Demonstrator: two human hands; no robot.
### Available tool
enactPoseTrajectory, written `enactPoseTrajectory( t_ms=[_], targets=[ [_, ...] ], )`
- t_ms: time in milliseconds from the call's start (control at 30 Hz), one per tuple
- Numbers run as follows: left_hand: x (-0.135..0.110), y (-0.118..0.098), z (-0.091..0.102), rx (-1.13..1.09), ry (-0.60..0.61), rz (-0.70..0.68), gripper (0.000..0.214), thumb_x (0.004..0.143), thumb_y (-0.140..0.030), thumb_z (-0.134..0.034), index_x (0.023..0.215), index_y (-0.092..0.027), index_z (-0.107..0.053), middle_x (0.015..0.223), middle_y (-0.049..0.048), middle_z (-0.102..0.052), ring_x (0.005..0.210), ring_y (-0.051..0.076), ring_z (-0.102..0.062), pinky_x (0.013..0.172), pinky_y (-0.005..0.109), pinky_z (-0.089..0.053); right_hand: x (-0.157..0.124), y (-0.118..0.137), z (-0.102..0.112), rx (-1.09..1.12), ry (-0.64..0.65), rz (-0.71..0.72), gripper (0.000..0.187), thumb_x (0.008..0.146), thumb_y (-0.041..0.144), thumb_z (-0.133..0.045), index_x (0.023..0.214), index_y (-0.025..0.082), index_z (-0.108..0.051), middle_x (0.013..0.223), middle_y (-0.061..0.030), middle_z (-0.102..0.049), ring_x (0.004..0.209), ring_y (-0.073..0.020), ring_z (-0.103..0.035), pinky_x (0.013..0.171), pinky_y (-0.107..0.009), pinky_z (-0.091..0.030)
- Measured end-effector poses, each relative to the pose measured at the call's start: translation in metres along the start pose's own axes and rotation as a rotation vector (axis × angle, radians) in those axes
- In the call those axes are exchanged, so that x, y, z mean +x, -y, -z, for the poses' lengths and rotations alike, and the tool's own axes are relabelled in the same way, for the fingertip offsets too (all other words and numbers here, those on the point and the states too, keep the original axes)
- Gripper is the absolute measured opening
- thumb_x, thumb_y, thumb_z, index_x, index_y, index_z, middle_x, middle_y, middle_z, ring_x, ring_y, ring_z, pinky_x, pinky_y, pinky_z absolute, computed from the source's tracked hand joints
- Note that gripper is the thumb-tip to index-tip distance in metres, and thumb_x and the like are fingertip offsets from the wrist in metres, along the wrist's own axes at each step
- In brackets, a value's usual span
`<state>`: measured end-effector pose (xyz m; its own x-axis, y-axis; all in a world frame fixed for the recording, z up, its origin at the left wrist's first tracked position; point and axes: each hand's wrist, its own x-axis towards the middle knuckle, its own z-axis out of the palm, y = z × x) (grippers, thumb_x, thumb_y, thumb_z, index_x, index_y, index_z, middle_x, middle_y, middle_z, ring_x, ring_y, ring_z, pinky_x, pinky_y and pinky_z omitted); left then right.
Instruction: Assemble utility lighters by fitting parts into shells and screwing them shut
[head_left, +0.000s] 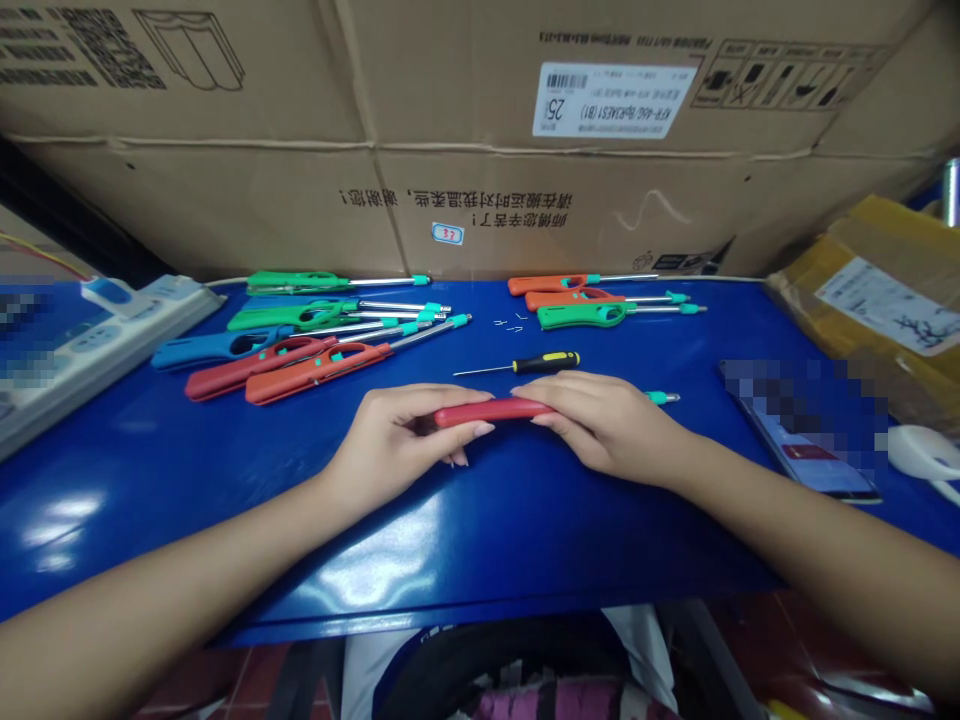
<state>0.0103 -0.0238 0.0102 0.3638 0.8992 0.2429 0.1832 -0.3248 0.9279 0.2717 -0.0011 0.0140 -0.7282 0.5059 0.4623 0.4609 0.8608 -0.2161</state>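
Both of my hands hold one red long-nosed lighter [487, 411] flat on the blue table [225, 480]. My left hand [397, 435] is closed round the butt of its red handle. My right hand [600, 420] lies over the other half of the handle, fingers curled on it. The lighter's metal tube with a teal tip [664, 397] sticks out to the right past my right hand. A small screwdriver [525, 364] with a black and yellow handle lies just behind my hands.
Several green, blue and red lighters [315, 335] lie at the back left, three more [600, 298] at the back right. Small metal bits [510, 323] lie between them. Cardboard boxes [480, 140] wall the back. A phone [810, 440] lies right, a white power strip [97, 330] left.
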Motion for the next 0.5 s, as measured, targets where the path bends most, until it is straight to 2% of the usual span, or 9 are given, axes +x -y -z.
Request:
enactPoseTrajectory(
  t_ms=[100,200,367,500],
  targets=[
    [0.0,-0.002,0.001,0.02,-0.02,-0.003,0.023,0.085,-0.025,-0.08,0.106,-0.016,-0.08,0.1,0.0058,-0.078,0.055,0.008,-0.069,0.057,0.016,-0.061,-0.001,-0.004,0.006,-0.033,-0.014,-0.008,0.033,0.101,0.028,-0.058,0.126,0.009,-0.067,0.122,-0.0148,-0.075,0.112,-0.0256,-0.072,0.096,-0.038,-0.059],
    [0.001,-0.007,0.002,0.025,-0.046,0.024,0.025,0.084,-0.027,-0.08,0.106,-0.015,-0.08,0.091,0.0051,-0.079,0.052,0.009,-0.068,0.054,0.016,-0.059,-0.002,-0.009,0.016,-0.104,0.001,-0.005,0.034,0.098,0.03,-0.064,0.123,0.009,-0.069,0.117,-0.0149,-0.077,0.104,-0.027,-0.075,0.091,-0.04,-0.06],
    [0.001,-0.011,0.004,0.013,-0.103,0.111,0.029,0.082,-0.032,-0.081,0.105,-0.015,-0.08,0.074,0.0027,-0.077,0.051,0.012,-0.068,0.052,0.019,-0.059,-0.004,-0.016,0.025,-0.175,0.062,-0.009,0.023,0.102,0.029,-0.057,0.107,0.014,-0.073,0.102,-0.0121,-0.079,0.088,-0.0251,-0.075,0.08,-0.039,-0.058],
    [0.0,-0.009,0.004,0.034,-0.094,0.102,0.028,0.082,-0.032,-0.081,0.104,-0.016,-0.08,0.072,0.0021,-0.077,0.05,0.012,-0.069,0.051,0.02,-0.059,-0.005,-0.016,0.021,-0.15,0.076,-0.013,0.022,0.103,0.027,-0.053,0.103,0.014,-0.071,0.094,-0.0123,-0.078,0.082,-0.024,-0.071,0.077,-0.039,-0.055]
  ],
)
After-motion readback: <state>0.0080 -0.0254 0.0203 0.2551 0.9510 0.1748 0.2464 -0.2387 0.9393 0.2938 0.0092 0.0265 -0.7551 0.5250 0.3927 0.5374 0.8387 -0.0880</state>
